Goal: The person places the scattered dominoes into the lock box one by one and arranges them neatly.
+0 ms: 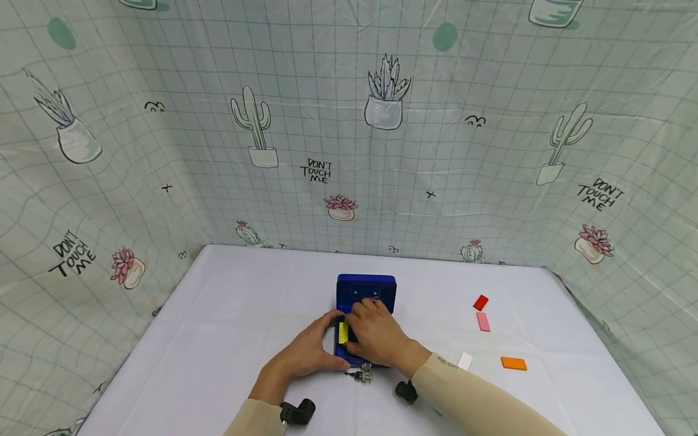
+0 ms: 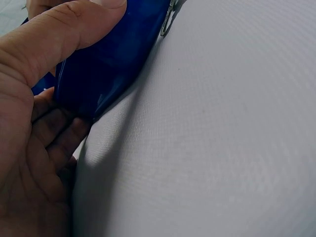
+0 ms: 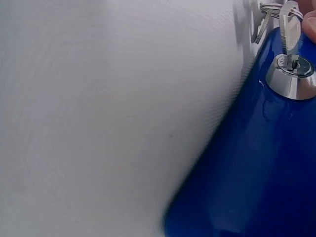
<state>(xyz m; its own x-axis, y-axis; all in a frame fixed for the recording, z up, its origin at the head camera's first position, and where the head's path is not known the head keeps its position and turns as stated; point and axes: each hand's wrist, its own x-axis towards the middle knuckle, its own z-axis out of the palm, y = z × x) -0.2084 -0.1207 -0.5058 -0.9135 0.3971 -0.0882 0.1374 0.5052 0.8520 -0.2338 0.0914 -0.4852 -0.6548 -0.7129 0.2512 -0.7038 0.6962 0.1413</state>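
Observation:
A blue metal lockbox [image 1: 366, 283] stands on the table with its lid raised. My left hand [image 1: 311, 350] grips its left side, the thumb on the front edge and the fingers towards the back. A yellow block [image 1: 343, 332] lies inside at the left. Over the box's interior reaches my right hand [image 1: 378, 332], fingers bent down; whether they hold anything is hidden. In the right wrist view, a key [image 3: 289, 34] sits in the round silver lock [image 3: 291, 81] on the box's front, with a key ring [image 3: 272, 8] attached. The left wrist view shows the thumb [image 2: 74, 24] against the blue wall.
To the right on the white-covered table [image 1: 245, 290] lie a red block [image 1: 480, 302], a pink block [image 1: 483, 321] and an orange block [image 1: 514, 363]. A white block [image 1: 465, 361] lies beside the right forearm. A patterned curtain [image 1: 305, 79] surrounds the table.

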